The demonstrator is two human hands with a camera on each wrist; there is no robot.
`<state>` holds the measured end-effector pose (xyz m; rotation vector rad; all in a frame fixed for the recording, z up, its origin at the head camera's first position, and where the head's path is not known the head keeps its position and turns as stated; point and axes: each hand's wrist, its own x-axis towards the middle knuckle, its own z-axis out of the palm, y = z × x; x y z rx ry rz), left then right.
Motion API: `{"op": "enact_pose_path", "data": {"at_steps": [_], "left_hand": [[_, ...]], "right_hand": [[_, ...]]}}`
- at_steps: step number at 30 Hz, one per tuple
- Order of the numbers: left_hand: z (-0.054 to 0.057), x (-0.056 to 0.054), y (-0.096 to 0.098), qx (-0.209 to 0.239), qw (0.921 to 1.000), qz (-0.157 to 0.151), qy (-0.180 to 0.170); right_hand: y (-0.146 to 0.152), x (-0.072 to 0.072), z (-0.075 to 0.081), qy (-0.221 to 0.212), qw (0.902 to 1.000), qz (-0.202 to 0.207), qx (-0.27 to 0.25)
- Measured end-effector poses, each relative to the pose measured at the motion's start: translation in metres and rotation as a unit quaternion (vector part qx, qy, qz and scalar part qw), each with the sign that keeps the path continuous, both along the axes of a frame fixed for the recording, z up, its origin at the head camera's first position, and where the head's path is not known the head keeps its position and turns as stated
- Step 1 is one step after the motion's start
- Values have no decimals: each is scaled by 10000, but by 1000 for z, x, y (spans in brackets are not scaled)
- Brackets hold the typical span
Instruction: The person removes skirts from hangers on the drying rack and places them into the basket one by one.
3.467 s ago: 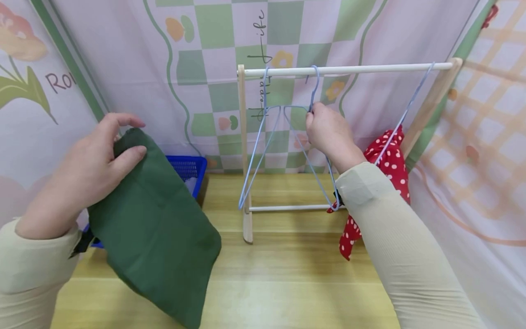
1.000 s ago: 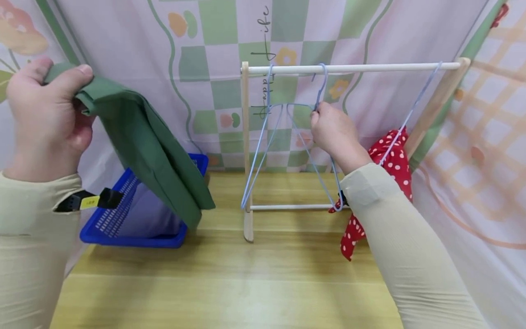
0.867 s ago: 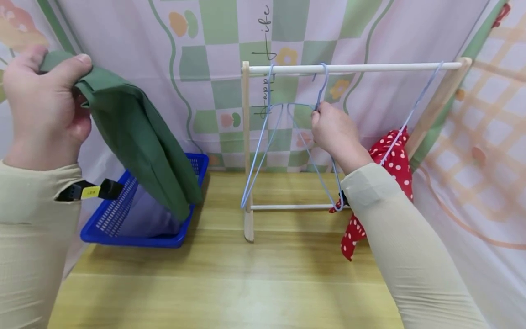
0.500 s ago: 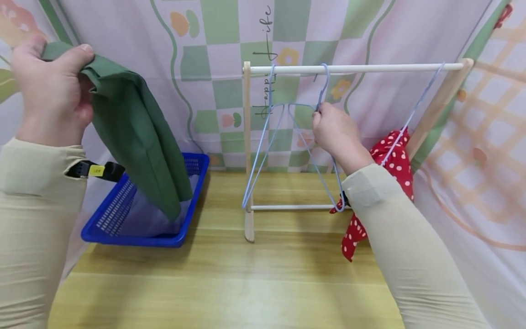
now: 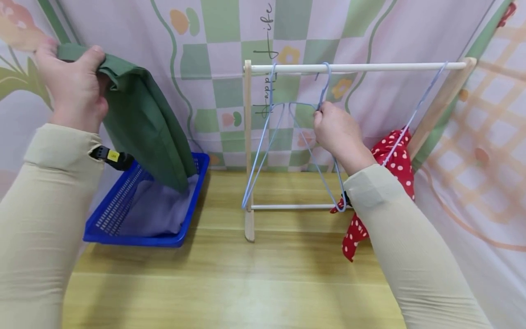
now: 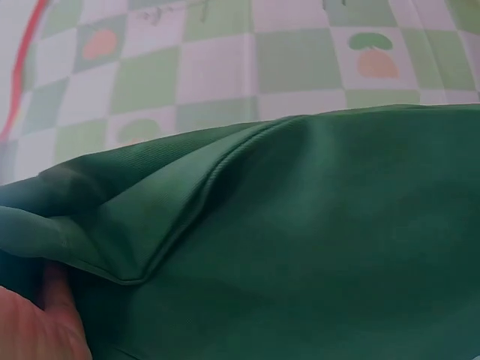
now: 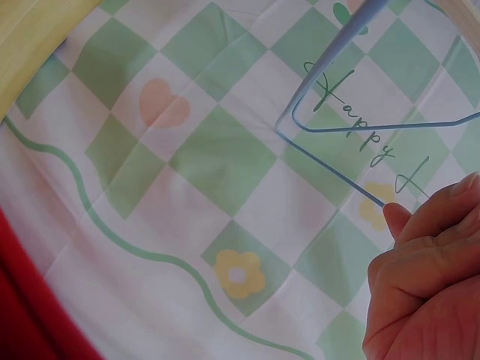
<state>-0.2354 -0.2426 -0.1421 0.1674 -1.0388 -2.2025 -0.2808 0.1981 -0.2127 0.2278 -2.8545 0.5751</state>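
I have the left hand (image 5: 71,87) gripping the top of the green cloth (image 5: 144,123), its lower end hanging over the blue basket (image 5: 141,243), and the right hand (image 5: 339,132) gripping a blue hanger (image 5: 322,91) that hooks over the white bar (image 5: 382,67).

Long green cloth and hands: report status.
Left hand grips cloth, lower end over blue plastic basket. Right hand holds blue wire hanger on white rod. Pale wooden post stands between hands.
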Motion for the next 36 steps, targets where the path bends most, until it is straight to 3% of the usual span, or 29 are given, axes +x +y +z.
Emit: {"op": "enact_pose_path", "data": {"at_steps": [10, 21, 25, 30, 36], "left_hand": [[-10, -28, 4, -95, 9994, -58, -326], [-17, -44, 5, -309, 9983, 28, -494], [-24, -46, 6, -379, 9986, 147, -349], [-41, -47, 4, -318, 9989, 198, -282], [-57, -39, 6, -206, 9992, 302, -143]], "right_hand": [[3, -1, -1, 134, 9999, 11, 6], [2, -1, -1, 83, 10000, 11, -24], [1, -1, -1, 85, 10000, 3, -21], [2, 0, -2, 124, 9999, 12, -57], [5, -1, -2, 109, 9999, 11, -63]]}}
